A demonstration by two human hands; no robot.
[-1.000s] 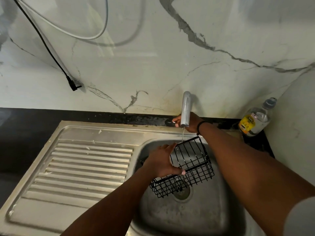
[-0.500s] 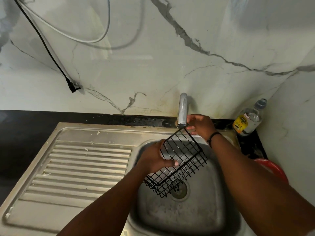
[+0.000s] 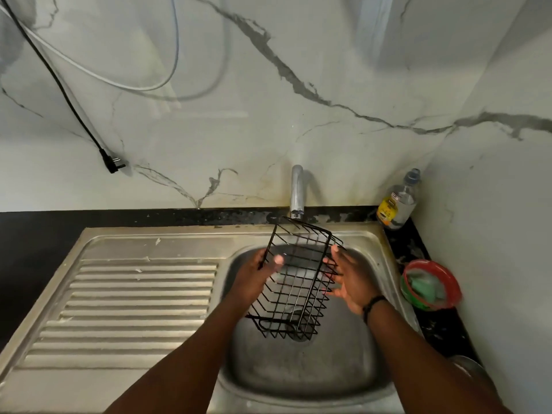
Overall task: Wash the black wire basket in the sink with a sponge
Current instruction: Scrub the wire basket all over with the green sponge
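A: Black wire basket (image 3: 295, 279), where is it sitting now?

B: I'm holding it up over the sink (image 3: 185, 237) bowl, tilted, top end just under the tap (image 3: 296, 191), bottom end hanging above the drain. My left hand (image 3: 254, 274) is gripping its left edge, thumb curled over the wire.

A: Right hand?

B: My right hand (image 3: 348, 280) is coming flat against the basket's right side, fingers straight and spread, touching the wire, not wrapping it. A second ago it was up at the tap (turning it, I'm guessing), now it's off that and down on the basket.

A: Water running?

B: Can't tell here, too blurry under the spout.

A: What does the change mean?

B: Tap step looks finished, and I've been swinging the basket from low and flat to steep, so I'm judging this as wetting or turning it before scrubbing. No sponge in either hand yet. Something green is lying in the red bowl (image 3: 448, 282) on the counter to the right, maybe the sponge, not sure. Scrubbing is all ahead.
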